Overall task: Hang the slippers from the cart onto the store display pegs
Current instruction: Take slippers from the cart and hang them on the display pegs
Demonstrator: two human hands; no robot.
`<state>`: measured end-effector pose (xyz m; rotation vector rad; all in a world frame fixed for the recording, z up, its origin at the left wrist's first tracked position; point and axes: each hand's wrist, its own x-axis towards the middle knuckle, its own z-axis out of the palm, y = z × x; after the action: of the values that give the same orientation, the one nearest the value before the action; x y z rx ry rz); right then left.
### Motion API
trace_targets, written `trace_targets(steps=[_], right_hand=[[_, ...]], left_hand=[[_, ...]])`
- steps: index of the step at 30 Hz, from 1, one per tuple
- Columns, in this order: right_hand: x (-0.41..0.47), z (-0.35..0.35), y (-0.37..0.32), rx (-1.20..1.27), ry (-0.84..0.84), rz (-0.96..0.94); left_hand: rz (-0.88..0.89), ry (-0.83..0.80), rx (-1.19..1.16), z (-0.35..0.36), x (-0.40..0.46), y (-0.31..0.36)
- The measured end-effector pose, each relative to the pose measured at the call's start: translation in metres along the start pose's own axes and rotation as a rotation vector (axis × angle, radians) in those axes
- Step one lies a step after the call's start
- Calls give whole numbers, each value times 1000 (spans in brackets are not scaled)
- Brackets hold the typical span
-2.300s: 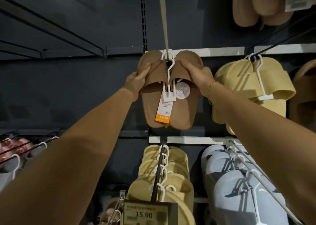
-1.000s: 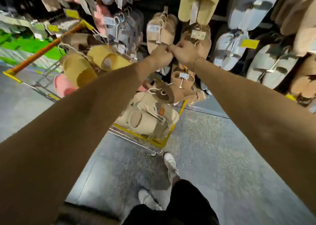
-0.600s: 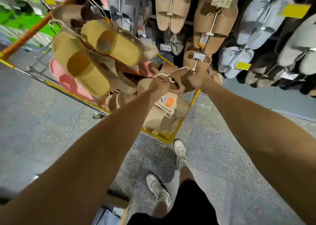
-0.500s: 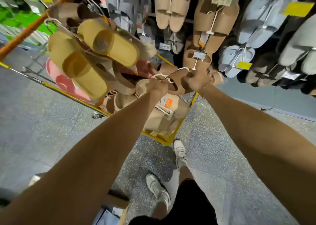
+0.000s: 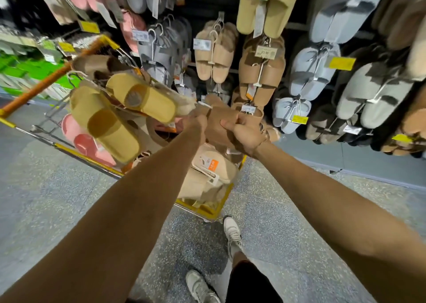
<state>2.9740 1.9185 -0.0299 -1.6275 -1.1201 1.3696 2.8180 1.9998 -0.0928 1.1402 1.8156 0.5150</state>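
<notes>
Both hands meet over the cart on a brown pair of slippers [image 5: 222, 120]. My left hand [image 5: 196, 124] grips its left side and my right hand [image 5: 242, 133] wraps its right side, thumb on top. The yellow-framed cart [image 5: 207, 210] is piled with slippers: yellow pairs [image 5: 119, 116], pink ones [image 5: 85, 141] and beige pairs with an orange tag [image 5: 207, 176]. Behind the cart the display wall carries hanging slippers on pegs, among them tan pairs [image 5: 260, 77] and beige ones [image 5: 214, 54].
Grey-blue slippers [image 5: 311, 72], a yellow-green pair [image 5: 265, 5] and grey ones [image 5: 159, 49] hang on the wall, dark and fluffy pairs further right. The cart's orange handle [image 5: 39, 88] juts to the left. My feet in white shoes [image 5: 232, 233] stand on speckled grey floor just behind the cart.
Earlier both hands held a brown pair up at a peg. My view dropped to the cart, and both hands closed on a brown pair there and lifted it slightly.
</notes>
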Motion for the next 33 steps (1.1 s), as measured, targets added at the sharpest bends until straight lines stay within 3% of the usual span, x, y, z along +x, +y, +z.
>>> trace_targets(steps=[3, 5, 7, 10, 12, 14, 19, 29, 33], right_hand=[[-26, -27, -44, -303, -325, 79], [-41, -53, -76, -464, -500, 179], [-52, -78, -102, -476, -404, 239], [-61, -112, -116, -299, 32, 134], [-62, -132, -109, -136, 199, 53], [-70, -141, -106, 15, 172, -56], [-114, -128, -121, 356, -139, -211], [-128, -162, -254, 327, 242, -533], [-119, -191, -317, 300, 320, -635]], left_hand=[[23, -36, -370, -25, -32, 40], [171, -60, -394, -45, -77, 74], [287, -66, -371, -60, -101, 103], [399, -165, -352, -86, -137, 141], [441, -250, -343, -103, -159, 160], [503, -309, -354, -116, -174, 176], [592, -414, -374, -143, -201, 208], [778, -266, -422, -185, -231, 325], [809, -138, -579, -186, -236, 385]])
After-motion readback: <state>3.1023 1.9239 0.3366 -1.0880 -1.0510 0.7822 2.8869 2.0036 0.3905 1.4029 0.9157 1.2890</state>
